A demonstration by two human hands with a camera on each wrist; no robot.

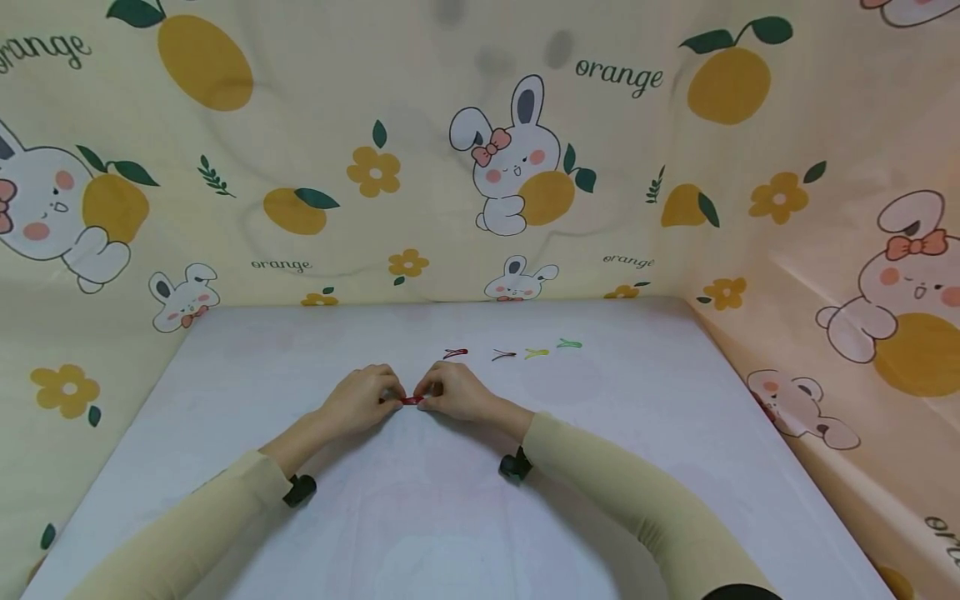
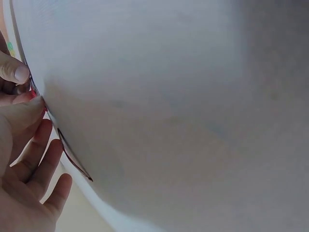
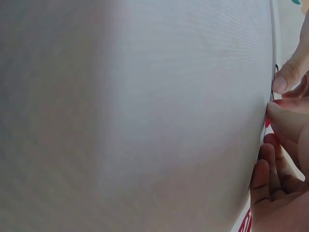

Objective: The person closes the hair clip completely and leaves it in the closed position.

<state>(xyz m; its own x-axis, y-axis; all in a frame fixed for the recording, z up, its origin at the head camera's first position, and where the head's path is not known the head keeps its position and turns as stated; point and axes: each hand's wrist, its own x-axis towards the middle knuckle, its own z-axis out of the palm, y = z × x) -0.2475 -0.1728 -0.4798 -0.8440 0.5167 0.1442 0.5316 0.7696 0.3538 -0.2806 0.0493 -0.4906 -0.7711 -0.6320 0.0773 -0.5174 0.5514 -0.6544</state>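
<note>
On the white table (image 1: 450,525), our left hand (image 1: 363,398) and right hand (image 1: 459,392) have thumbs closed to fingers. Beyond the right hand, four splayed clips (image 1: 538,353) look perhaps done; between both hands' fingertips we pinch one red clip (image 1: 412,401), seemingly unfinished.

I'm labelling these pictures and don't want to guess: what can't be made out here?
- Head view: both ends of the red piece, covered by the left hand and right hand.
- Left wrist view: most of that red piece, hidden by the hands.
- Right wrist view: the rest of both hands, cut off by the right edge.
- Head view: fine detail of the yellow clip and green clip, too small.
</note>
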